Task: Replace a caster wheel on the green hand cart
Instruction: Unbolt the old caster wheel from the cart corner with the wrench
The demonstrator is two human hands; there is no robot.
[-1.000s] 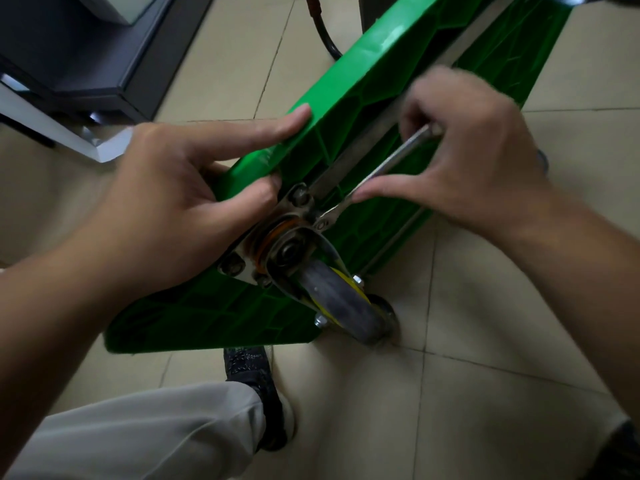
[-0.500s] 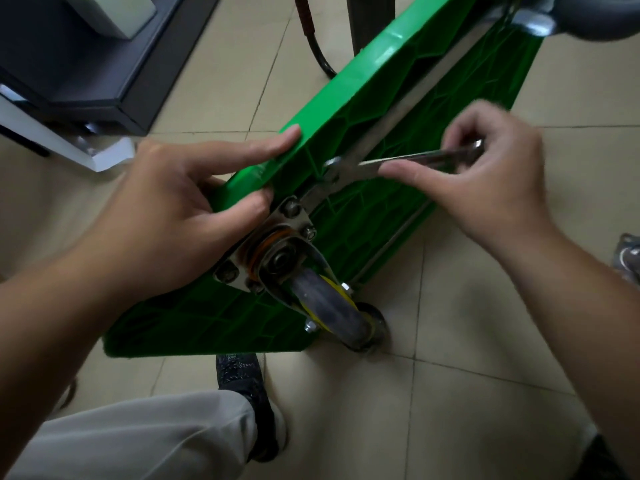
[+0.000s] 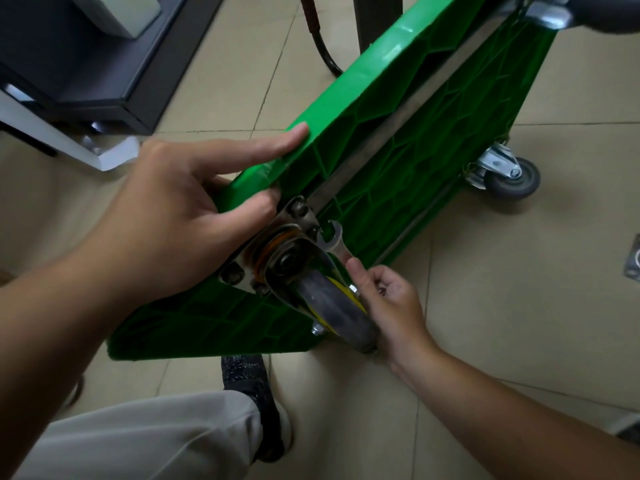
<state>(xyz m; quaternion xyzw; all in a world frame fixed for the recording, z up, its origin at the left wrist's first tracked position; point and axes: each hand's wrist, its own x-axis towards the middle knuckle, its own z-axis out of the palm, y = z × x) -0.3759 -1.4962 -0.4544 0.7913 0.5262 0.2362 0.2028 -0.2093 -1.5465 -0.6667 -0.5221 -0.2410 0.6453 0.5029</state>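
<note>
The green hand cart [image 3: 398,161] stands tipped on its edge on the tiled floor, ribbed underside facing me. A worn caster wheel [image 3: 329,306] with a rusty swivel and metal mounting plate [image 3: 301,220] is bolted at its near corner. My left hand [image 3: 180,216] grips the cart's edge beside the plate, index finger straight along the rim. My right hand [image 3: 391,299] sits low beside the wheel and holds a silver open-end wrench [image 3: 334,242]. The wrench jaw points up at the bolt on the plate's right corner.
A second grey caster [image 3: 509,174] sits on the cart's far right corner, and another shows at the top right [image 3: 554,12]. A loose metal plate [image 3: 632,258] lies at the right edge. My shoe [image 3: 249,382] and trouser leg are below the cart. Dark furniture [image 3: 86,64] stands at left.
My right hand has swung the wrench from above the plate down to the lower right, beside the wheel, jaw now pointing up. My left hand has stayed on the cart's edge.
</note>
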